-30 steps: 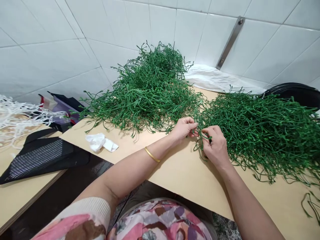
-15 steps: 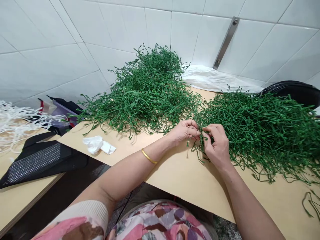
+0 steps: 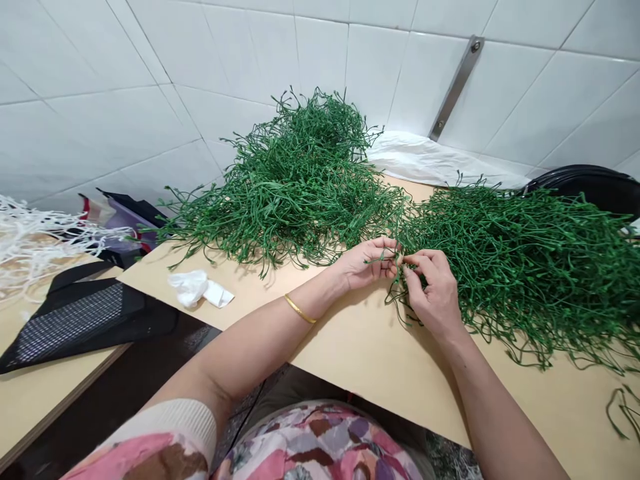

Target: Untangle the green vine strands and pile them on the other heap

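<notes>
My left hand (image 3: 373,261), with a gold bangle at its wrist, is closed on a thin green cord (image 3: 385,256) whose end pokes out over the fingers. Fingertip to fingertip with it, my right hand (image 3: 433,287) pinches green cord too, with thumb and forefinger. A few loops of the cord hang below the fingertips onto the table. Exactly how the strands cross between the fingers is too small to make out. Behind the hands rises a tangled heap of knotted green cords (image 3: 305,180). Another large heap of green cords (image 3: 540,267) spreads beside my right hand.
A crumpled white tissue (image 3: 200,288) lies on the tan table (image 3: 360,347). White cords (image 3: 45,240) and a black mesh piece (image 3: 70,320) rest on a second surface at left. White plastic sheeting (image 3: 425,160) and a black round-edged item (image 3: 585,187) stand near the tiled wall.
My left hand has turned, its fingers curling more upward, and a cord end now lies across them. My right hand keeps its pinch nearly in place. The view has shifted slightly.
</notes>
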`<action>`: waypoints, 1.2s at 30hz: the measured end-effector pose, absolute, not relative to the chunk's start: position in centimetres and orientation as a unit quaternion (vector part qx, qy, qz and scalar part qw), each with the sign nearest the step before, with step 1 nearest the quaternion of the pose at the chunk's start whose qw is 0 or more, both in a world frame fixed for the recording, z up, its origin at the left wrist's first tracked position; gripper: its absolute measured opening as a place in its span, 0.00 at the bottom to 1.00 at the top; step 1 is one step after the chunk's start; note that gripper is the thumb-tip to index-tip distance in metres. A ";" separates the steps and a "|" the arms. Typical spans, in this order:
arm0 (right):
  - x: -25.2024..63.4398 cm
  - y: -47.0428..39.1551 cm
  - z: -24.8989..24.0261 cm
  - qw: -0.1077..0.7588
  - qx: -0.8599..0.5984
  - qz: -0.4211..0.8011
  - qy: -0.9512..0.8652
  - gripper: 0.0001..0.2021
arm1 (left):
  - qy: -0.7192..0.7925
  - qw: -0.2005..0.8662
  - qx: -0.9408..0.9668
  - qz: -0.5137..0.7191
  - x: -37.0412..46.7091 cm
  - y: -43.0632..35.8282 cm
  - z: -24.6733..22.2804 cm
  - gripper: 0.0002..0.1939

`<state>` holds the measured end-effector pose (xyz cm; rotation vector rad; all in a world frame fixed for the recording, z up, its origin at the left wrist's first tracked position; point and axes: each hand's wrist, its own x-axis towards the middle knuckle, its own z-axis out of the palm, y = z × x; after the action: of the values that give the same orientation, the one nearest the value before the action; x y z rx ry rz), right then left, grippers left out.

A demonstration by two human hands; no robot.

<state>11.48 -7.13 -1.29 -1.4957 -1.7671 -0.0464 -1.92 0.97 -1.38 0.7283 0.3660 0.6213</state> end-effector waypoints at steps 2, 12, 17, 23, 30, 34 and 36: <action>11.5 -7.2 -1.3 0.404 -0.594 -0.020 -0.696 0.09 | 0.162 0.875 0.354 0.289 -2.0 0.9 -1.4 0.12; 11.8 -7.1 -1.1 0.439 -0.566 0.032 -0.697 0.10 | 0.229 0.826 0.409 0.314 -1.8 0.6 -1.1 0.12; 11.9 -7.2 -0.7 0.452 -0.564 0.115 -0.681 0.11 | 0.262 0.754 0.485 0.357 -1.5 0.1 -0.9 0.10; 11.9 -7.1 -0.6 0.412 -0.577 0.136 -0.692 0.13 | 0.273 0.663 0.578 0.390 -1.1 0.0 -1.6 0.09; 12.2 -6.8 -0.9 0.392 -0.593 0.158 -0.686 0.10 | 0.279 0.573 0.657 0.401 -1.0 -0.1 -2.0 0.08; 12.1 -6.8 -1.0 0.372 -0.602 0.139 -0.693 0.09 | 0.279 0.559 0.675 0.392 -1.0 -0.1 -2.0 0.08; 12.0 -6.8 -1.1 0.361 -0.607 0.123 -0.697 0.10 | 0.282 0.556 0.677 0.391 -1.1 -0.1 -2.0 0.08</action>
<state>12.00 -6.83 -1.06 -1.5640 -1.7965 0.3176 -1.06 -0.07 -1.99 1.5986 0.6670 0.9239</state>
